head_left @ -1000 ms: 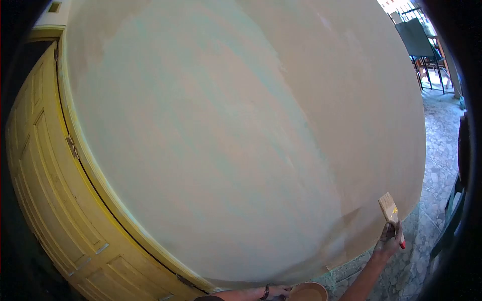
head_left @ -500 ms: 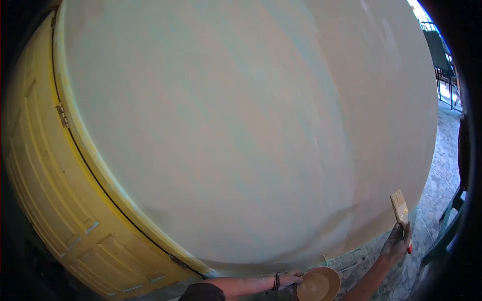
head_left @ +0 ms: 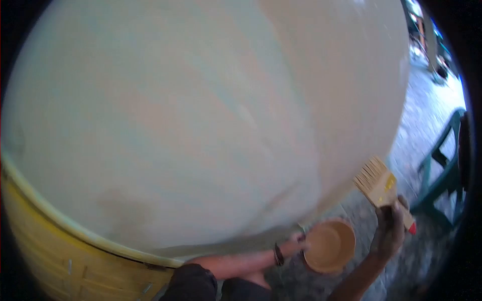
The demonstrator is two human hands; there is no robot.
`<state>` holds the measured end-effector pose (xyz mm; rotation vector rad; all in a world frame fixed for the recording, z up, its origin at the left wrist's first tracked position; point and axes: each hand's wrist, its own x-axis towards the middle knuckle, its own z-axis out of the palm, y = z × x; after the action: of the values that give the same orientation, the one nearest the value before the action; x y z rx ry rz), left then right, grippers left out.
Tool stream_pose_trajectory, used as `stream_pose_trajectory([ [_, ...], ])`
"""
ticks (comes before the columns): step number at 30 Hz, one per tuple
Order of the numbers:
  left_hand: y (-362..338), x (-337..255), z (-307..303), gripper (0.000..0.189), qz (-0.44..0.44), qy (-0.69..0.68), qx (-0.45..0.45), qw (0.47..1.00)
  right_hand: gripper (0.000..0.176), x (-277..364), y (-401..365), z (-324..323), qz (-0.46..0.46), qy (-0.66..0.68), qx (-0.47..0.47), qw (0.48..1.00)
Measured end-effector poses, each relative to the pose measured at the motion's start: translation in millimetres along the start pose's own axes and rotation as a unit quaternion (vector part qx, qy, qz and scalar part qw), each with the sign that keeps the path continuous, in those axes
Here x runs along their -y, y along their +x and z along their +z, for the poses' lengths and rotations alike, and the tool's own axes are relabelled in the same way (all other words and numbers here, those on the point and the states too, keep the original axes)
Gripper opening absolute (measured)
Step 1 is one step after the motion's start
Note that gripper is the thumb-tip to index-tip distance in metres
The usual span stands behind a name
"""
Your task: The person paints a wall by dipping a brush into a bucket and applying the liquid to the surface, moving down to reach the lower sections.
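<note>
A round orange-brown bowl (head_left: pixel 330 246) is gripped at its left rim by my left hand (head_left: pixel 294 246), which has a dark bracelet at the wrist. The bowl's inside shows a similar tan colour. At the lower right, my right hand (head_left: pixel 389 228) is closed around the handle of a wide paintbrush (head_left: pixel 379 186). The brush's bristles point up and left, and its handle tip is red. Its bristles are near the lower right edge of the large pale wall (head_left: pixel 201 125), which has pinkish and greenish patches.
A yellow panelled door (head_left: pixel 75 256) is at the lower left beside the wall. A green plastic chair (head_left: pixel 442 175) stands at the right on the stone-patterned floor (head_left: pixel 422 115). My bent knees in dark clothing show at the bottom.
The view has shifted, with the door now lower left and more of the chair showing. The bowl appears higher and fuller in view, and the brush has turned its broad face towards me.
</note>
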<state>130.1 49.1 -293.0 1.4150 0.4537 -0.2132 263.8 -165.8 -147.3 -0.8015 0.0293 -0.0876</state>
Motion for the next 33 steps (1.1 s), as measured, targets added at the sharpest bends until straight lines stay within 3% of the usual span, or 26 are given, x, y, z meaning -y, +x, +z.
stream_pose_trajectory([
  [2, -3.4, -39.7, 16.6, 0.036, -0.021, 0.042, -0.022, 0.999, 0.033, 33.0, 2.9, 4.7, -0.044, -0.081, -0.014, 0.996],
  [4, -12.6, -71.3, 35.7, 0.032, 0.014, 0.107, -0.091, 0.990, 0.026, 71.9, 0.1, 9.3, -0.056, -0.245, 0.047, 0.967],
  [5, -13.3, -68.8, 41.4, 0.029, 0.018, 0.032, -0.097, 0.995, 0.022, 90.5, -5.4, 16.8, -0.034, -0.317, 0.043, 0.947],
  [6, -21.8, -95.6, 58.6, 0.025, -0.032, -0.050, -0.123, 0.991, 0.021, 104.0, -11.2, 28.1, -0.002, -0.362, 0.028, 0.932],
  [8, -32.0, -108.5, 70.7, 0.022, -0.007, -0.007, -0.102, 0.995, 0.015, 114.2, -20.4, 27.9, 0.037, -0.462, 0.069, 0.884],
  [10, -46.0, -138.5, 96.1, 0.018, 0.007, -0.115, -0.115, 0.987, 0.009, 113.7, -26.9, 39.6, 0.079, -0.536, 0.091, 0.836],
  [12, -58.7, -167.0, 118.2, 0.018, 0.008, -0.133, -0.119, 0.984, 0.013, 117.4, -28.5, 47.9, 0.120, -0.583, 0.072, 0.800],
  [15, -86.4, -191.2, 135.6, 0.020, 0.021, -0.120, -0.132, 0.984, 0.015, 128.5, -35.4, 52.1, 0.078, -0.665, 0.117, 0.734],
  [19, -138.6, -231.5, 151.4, 0.024, -0.006, -0.126, -0.148, 0.981, 0.018, 154.9, -52.0, 79.3, 0.080, -0.689, 0.137, 0.708],
  [21, -162.7, -249.2, 153.7, 0.026, -0.017, -0.136, -0.152, 0.979, 0.018, 163.6, -58.4, 95.4, 0.064, -0.710, 0.152, 0.684],
  [22, -175.0, -255.8, 153.0, 0.026, -0.011, -0.137, -0.150, 0.979, 0.017, 166.6, -61.0, 99.9, 0.056, -0.740, 0.182, 0.645],
  [25, -207.6, -286.6, 144.4, 0.025, 0.008, -0.113, -0.155, 0.981, 0.015, 180.7, -73.9, 126.5, 0.066, -0.748, 0.232, 0.618],
  [30, -250.8, -329.1, 120.4, 0.021, 0.036, -0.124, -0.188, 0.974, 0.015, 239.3, -92.9, 199.1, 0.086, -0.659, 0.246, 0.706],
  [33, -297.7, -368.4, 135.6, 0.016, 0.042, -0.114, -0.236, 0.964, 0.014, 303.0, -96.2, 235.4, 0.062, -0.669, 0.316, 0.670],
])
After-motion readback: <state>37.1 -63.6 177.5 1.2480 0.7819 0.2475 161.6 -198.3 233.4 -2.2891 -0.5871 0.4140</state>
